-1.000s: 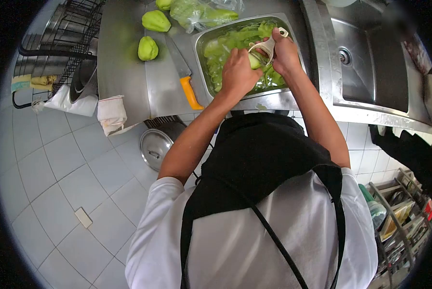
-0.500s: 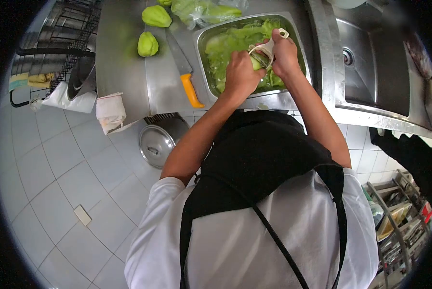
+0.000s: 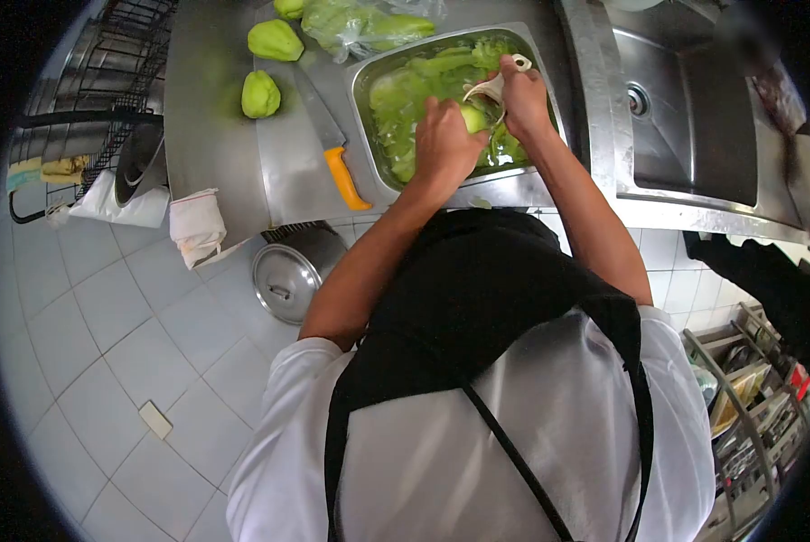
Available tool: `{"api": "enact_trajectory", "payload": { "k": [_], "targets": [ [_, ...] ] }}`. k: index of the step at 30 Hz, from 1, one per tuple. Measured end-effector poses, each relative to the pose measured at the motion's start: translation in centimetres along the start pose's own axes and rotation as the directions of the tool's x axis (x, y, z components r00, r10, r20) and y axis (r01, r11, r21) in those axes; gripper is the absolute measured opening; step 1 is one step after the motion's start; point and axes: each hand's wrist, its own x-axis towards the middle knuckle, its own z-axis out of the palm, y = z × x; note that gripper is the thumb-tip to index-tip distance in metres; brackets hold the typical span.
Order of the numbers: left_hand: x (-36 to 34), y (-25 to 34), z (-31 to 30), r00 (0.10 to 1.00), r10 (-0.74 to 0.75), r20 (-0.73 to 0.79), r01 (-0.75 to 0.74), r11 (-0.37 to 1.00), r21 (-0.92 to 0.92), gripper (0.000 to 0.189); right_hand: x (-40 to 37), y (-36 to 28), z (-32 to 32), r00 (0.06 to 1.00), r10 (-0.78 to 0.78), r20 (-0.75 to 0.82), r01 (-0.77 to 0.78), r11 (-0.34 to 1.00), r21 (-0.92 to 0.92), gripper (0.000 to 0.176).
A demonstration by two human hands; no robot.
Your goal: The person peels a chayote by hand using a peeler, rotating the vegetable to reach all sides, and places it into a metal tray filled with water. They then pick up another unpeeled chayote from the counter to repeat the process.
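My left hand point(image 3: 445, 146) is wrapped round a pale green chayote point(image 3: 473, 117), much of it hidden by the fingers. In my right hand point(image 3: 525, 99) is a cream-coloured vegetable peeler point(image 3: 489, 88), its looped handle end showing past the fingers and its head right by the chayote. Both hands work over a rectangular steel pan point(image 3: 546, 56), with thin green peelings point(image 3: 405, 95) lying in water. Left of the pan lies a knife point(image 3: 343, 179) with an orange handle, its blade pointing away from me.
Two whole chayotes point(image 3: 260, 95) lie left of the knife, with another at the back. Behind the pan is a clear plastic bag point(image 3: 351, 27) with chayotes inside. A steel sink point(image 3: 685, 135) is at the right; a lidded pot point(image 3: 285, 285) stands below the counter's front edge.
The peeler has shifted along the chayote, and its head now sits nearer the far side. My left hand has turned slightly round the chayote. The whole view has moved a little.
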Motion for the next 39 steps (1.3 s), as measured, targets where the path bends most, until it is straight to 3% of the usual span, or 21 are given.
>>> {"api": "enact_trajectory", "payload": {
  "k": [2,5,10,13,16,20,24,26,27,29,32,36,39],
  "targets": [
    [-0.6,-0.9,0.6,0.995,0.062,-0.072,-0.061,0.998,0.017,0.056,0.8,1.4,-1.2,0.999,-0.017,-0.041,0.016,1.0,-0.016,0.023],
    [-0.9,-0.7,0.0,1.0,-0.017,-0.018,0.016,0.999,-0.041,0.06,1.1,1.9,-1.0,0.993,-0.051,-0.103,0.044,0.997,-0.068,0.023],
    [-0.9,-1.6,-0.2,1.0,-0.003,-0.008,0.002,0.997,-0.072,0.064,2.3,2.9,-0.9,0.993,-0.079,-0.089,0.066,0.988,-0.138,0.025],
    [-2.0,-2.8,0.7,0.997,0.046,-0.062,-0.048,0.998,-0.047,0.066,3.2,2.8,-1.9,0.99,-0.141,-0.032,0.124,0.941,-0.315,0.029],
    [-1.5,-2.5,-0.1,0.998,0.002,-0.07,-0.008,0.997,-0.082,0.067,3.2,3.3,-0.7,0.894,-0.423,-0.145,0.259,0.754,-0.604,0.027],
    [-1.6,-2.9,-0.3,0.998,-0.036,-0.049,0.031,0.994,-0.102,0.069,4.1,4.1,-0.9,0.928,-0.373,-0.021,0.349,0.885,-0.309,0.022],
    [-2.1,-2.3,-0.2,0.995,-0.059,-0.083,0.053,0.996,-0.071,0.075,2.7,1.8,-0.6,0.997,-0.077,0.027,0.081,0.972,-0.219,0.019],
    [-2.5,-2.1,-0.4,0.995,-0.091,0.039,0.094,0.993,-0.069,0.079,1.1,0.1,0.1,0.993,0.1,0.069,-0.092,0.991,-0.098,0.018],
    [-2.6,-2.1,-0.4,0.99,-0.104,0.1,0.111,0.992,-0.065,0.08,0.3,-0.4,0.8,0.998,0.069,0.01,-0.068,0.993,-0.094,0.019],
    [-3.0,-2.1,0.2,0.994,-0.091,0.053,0.094,0.994,-0.053,0.081,-1.2,-0.6,2.0,0.993,0.015,-0.113,-0.025,0.996,-0.087,0.019],
    [-3.3,-2.8,1.0,0.998,-0.057,0.009,0.057,0.997,-0.048,0.081,-0.2,0.7,0.9,0.998,-0.022,-0.051,0.015,0.99,-0.137,0.02],
    [-3.4,-3.1,1.2,0.999,-0.051,0.008,0.052,0.997,-0.059,0.08,0.3,1.3,0.7,0.997,-0.006,-0.08,0.0,0.997,-0.072,0.02],
    [-3.9,-4.8,2.4,0.989,0.089,-0.119,-0.095,0.994,-0.048,0.081,1.5,2.7,0.4,0.996,-0.06,-0.072,0.05,0.991,-0.127,0.021]
  ]
}}
